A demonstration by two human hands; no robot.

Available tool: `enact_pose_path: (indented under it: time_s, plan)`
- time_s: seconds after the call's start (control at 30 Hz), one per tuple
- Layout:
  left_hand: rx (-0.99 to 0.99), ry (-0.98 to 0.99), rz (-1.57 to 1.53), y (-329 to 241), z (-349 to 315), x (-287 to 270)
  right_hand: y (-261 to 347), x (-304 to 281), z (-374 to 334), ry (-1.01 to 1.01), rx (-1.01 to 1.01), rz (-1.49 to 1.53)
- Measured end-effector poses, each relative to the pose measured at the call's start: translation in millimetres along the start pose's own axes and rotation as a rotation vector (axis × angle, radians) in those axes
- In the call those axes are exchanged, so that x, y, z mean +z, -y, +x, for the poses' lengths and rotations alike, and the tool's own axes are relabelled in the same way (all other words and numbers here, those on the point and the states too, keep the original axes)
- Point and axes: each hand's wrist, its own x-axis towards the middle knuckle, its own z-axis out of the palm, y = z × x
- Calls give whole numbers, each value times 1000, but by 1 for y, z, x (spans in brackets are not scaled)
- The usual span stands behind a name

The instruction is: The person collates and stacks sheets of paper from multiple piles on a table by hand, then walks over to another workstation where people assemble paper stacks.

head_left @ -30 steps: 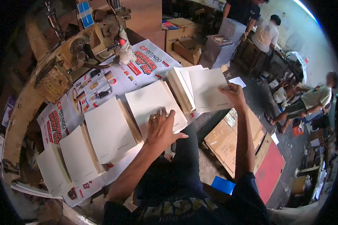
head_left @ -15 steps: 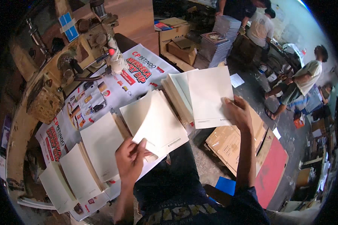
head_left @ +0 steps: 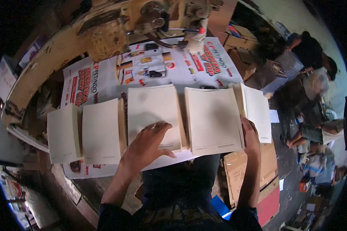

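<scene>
Several stacks of cream paper sheets lie in a row across my front. My left hand hovers over the lower part of the middle stack, fingers stretched out and thumb apart, holding nothing. My right hand is curled round the right edge of a paper sheet, which lies over the stack right of the middle; its fingertips are partly hidden. Just beyond that hand is the rightmost stack. To the left stand two more, the second stack and the leftmost stack.
Under the stacks spreads a printed white banner. A worn machine with a cloth-wrapped handle stands behind it. Cardboard lies low at my right. Beyond are a tall pile of books and several people.
My view has turned, so the row lies straighter before me. The left hand has let go of the lifted sheet. The right hand has brought its sheet down over a stack.
</scene>
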Motion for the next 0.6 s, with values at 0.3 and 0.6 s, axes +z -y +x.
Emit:
enact_pose_path:
  time_s: [0.3,0.6]
  plan:
    - [-276,-463,-375,-1,-56,-9,-5,18,-7,190,-149,3]
    - [-421,-90,206,68,-143,-51,-14,136,-43,312,-328,-173]
